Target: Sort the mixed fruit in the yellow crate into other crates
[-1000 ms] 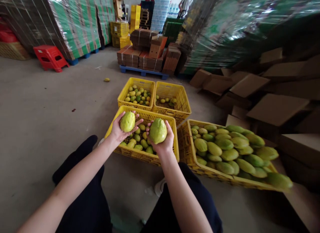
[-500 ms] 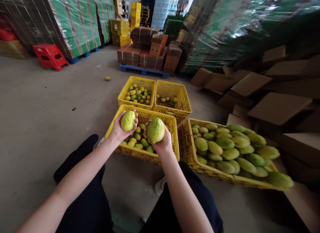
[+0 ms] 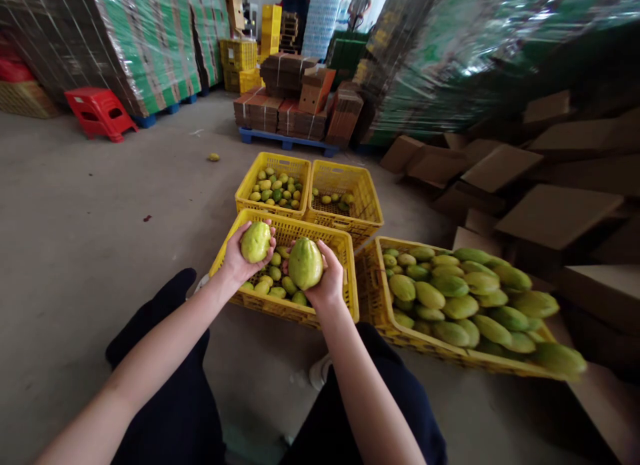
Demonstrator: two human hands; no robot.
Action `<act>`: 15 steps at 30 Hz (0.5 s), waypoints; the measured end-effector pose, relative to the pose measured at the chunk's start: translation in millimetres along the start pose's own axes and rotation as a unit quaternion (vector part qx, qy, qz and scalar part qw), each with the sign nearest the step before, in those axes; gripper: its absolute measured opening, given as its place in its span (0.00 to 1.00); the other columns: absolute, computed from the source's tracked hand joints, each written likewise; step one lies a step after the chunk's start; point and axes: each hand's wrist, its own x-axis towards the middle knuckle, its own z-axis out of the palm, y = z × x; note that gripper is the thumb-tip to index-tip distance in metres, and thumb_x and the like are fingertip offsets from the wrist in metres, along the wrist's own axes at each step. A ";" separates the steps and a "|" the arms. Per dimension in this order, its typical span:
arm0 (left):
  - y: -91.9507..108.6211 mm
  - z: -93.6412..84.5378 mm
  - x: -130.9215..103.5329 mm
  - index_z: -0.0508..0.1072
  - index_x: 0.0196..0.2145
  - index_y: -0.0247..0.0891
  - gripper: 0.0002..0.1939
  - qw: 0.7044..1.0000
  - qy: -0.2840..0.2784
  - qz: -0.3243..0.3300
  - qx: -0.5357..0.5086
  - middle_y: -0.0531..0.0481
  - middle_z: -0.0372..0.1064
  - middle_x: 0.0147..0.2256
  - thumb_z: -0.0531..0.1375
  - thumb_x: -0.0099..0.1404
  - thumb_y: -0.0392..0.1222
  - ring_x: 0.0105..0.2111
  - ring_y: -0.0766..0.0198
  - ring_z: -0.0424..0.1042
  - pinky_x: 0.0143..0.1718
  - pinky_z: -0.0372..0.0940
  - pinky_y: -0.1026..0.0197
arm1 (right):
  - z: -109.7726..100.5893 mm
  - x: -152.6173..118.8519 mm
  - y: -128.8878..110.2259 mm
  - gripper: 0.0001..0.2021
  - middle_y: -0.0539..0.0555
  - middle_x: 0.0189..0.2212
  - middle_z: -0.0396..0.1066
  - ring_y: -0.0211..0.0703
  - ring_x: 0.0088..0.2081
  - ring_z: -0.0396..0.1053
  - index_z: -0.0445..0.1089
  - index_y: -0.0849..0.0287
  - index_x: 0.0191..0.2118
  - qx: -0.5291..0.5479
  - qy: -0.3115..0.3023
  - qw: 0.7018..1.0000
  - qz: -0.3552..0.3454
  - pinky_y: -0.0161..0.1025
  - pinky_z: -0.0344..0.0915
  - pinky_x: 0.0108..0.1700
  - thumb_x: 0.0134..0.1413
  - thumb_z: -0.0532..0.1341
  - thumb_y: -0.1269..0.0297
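Note:
My left hand is wrapped round a yellow-green fruit, above the left part of the near yellow crate. In my right hand rests a larger green fruit, its thumb along the right side. Both fruits are apart from each other and above the crate's rim level. Several smaller green and yellow fruits lie in that crate, partly hidden by my hands. To the right, a yellow crate is heaped with large green fruits.
Beyond the near crate stand two yellow crates with small fruits. Flattened cartons lie at the right. A red stool stands at the left, a loaded blue pallet behind, and a person far back.
The fruit in my right hand has turned and shifted slightly left, and my right thumb and fingers have changed their hold. My left hand has barely moved. The person far back has shifted left.

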 end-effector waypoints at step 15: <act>-0.6 -2.1 1.9 0.72 0.49 0.36 0.15 1.000 -0.008 0.002 0.000 0.47 0.76 0.32 0.51 0.71 0.44 0.26 0.63 0.77 0.23 0.73 0.65 | -6.5 2.3 1.2 0.15 0.55 0.25 0.78 0.56 0.32 0.80 0.76 0.61 0.34 0.012 0.007 1.000 -0.014 0.52 0.79 0.36 0.48 0.67 0.54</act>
